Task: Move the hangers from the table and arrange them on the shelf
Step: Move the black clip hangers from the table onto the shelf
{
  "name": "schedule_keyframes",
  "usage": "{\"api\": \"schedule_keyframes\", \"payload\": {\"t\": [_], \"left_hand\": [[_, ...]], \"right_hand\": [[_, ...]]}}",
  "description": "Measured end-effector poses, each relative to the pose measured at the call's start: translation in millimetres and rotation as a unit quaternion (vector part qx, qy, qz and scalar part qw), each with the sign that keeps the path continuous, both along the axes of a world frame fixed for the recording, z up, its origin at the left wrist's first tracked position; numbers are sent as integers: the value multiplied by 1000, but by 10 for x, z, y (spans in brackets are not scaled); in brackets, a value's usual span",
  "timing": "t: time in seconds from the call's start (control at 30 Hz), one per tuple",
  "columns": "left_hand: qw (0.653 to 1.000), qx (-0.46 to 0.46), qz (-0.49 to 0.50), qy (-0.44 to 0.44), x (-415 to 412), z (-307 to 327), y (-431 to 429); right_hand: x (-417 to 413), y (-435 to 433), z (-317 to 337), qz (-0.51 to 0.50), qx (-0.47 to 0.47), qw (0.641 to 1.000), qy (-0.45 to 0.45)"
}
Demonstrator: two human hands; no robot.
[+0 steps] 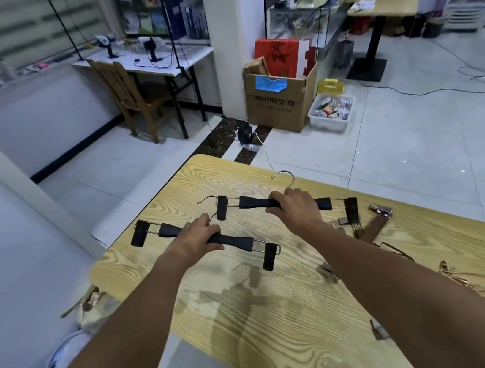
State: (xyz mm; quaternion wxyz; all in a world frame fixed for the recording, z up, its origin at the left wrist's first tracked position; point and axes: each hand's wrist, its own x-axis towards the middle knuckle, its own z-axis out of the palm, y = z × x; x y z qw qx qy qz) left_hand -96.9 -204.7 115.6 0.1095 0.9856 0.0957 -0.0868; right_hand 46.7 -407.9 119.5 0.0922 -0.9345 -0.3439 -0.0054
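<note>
gripping the near black hanger (pixel 237 243) with the left hand (pixel 201 233), clamping the far black hanger (pixel 253 202) with the right hand (pixel 295 204) (hands apart), both hovering over the table (pixel 285 318).

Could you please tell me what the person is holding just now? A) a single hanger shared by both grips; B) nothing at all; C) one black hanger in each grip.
C: the left grip curls round the nearer black hanger, the right grip round the farther black hanger.

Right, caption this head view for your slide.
Left hand grips the near black hanger, right hand the far black hanger, over the table.
</note>
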Motion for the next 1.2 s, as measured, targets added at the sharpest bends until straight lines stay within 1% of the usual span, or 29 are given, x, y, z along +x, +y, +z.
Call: {"api": "schedule_keyframes", "payload": {"t": [0.17,0.37,0.47,0.67,0.83,1.0,1.1,1.2], "left_hand": [[999,21,39,7,-279,46,86],[992,50,113,-3,-759,207,96],[987,51,150,-25,-988,321,-8],[973,63,222,-30,-1403,588,-335],[954,56,292,-27,-1850,738,-578],[937,60,343,-33,-2392,922,-770],[922,81,379,-24,-2822,1067,-874],[904,102,415,-29,-3294,1188,-985]], "right_hand": [[-78,64,22,20,-12,1000,-13],[-268,161,135,89,-19,996,-26],[-380,165,225,128,-18,991,-35],[-598,120,520,193,5,978,-75],[-860,131,780,247,6,963,-109],[-1278,259,953,300,27,946,-120],[-1671,399,1056,350,37,926,-139],[-2118,541,1145,403,56,903,-137]]}}
